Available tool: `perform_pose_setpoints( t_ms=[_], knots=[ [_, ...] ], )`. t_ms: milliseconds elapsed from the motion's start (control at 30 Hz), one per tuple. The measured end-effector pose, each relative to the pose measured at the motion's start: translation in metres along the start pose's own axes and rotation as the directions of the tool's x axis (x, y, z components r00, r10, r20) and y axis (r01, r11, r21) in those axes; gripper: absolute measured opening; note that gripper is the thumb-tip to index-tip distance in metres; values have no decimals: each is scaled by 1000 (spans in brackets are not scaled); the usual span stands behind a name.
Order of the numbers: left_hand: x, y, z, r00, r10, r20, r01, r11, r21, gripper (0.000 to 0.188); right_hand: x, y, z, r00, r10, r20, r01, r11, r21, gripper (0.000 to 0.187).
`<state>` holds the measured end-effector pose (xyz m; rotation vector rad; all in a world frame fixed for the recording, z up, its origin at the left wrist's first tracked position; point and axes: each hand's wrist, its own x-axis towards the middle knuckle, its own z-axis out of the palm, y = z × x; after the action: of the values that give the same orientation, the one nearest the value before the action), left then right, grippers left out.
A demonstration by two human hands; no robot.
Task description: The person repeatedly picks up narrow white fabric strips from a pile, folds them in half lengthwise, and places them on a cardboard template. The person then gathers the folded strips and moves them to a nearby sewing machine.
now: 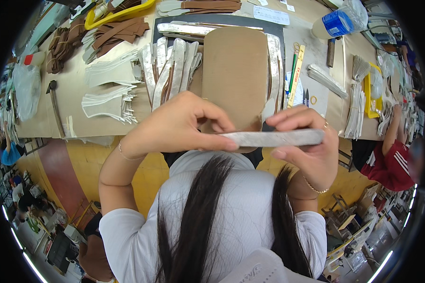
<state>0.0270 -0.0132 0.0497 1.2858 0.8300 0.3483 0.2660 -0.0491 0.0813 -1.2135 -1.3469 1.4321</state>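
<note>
Both hands hold a pale grey-white strip (278, 138) level above the table's near edge. My left hand (182, 118) pinches its left end between thumb and fingers. Around the right end, my right hand (327, 153) is closed, the thumb below and the fingers above and behind. Just beyond the hands lies a brown board (233, 70) with rounded corners. Left of the board are fanned whitish strips with brown edges (172, 66). More such strips (273, 66) lie along the board's right side, and others (186, 29) lie across its far end.
Stacks of pale curved pieces (108, 104) and brown strips (120, 35) lie on the left, with a hammer (55, 108). On the right are a ruler (296, 75), a second hammer (331, 53) and a blue-labelled jar (333, 24). A person in red (389, 162) is at the far right.
</note>
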Motion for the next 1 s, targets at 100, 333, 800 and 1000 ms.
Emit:
perform_pose_setpoints(
  t_ms=[100,333,800,1000],
  knots=[
    [0,-1,-11,994,-101,40,102,994,-28,20,9,15,-7,994,86,72,-79,991,-105,25],
    [1,-13,-14,994,-113,-2,113,994,3,16,16,27,-6,989,141,35,-132,975,-180,15],
    [8,-19,-18,974,-213,74,222,965,-143,18,23,34,-8,991,121,49,-105,960,-260,12],
    [9,-19,-18,964,-252,86,263,952,-154,17,22,33,-6,992,126,27,-114,958,-262,13]
  ],
)
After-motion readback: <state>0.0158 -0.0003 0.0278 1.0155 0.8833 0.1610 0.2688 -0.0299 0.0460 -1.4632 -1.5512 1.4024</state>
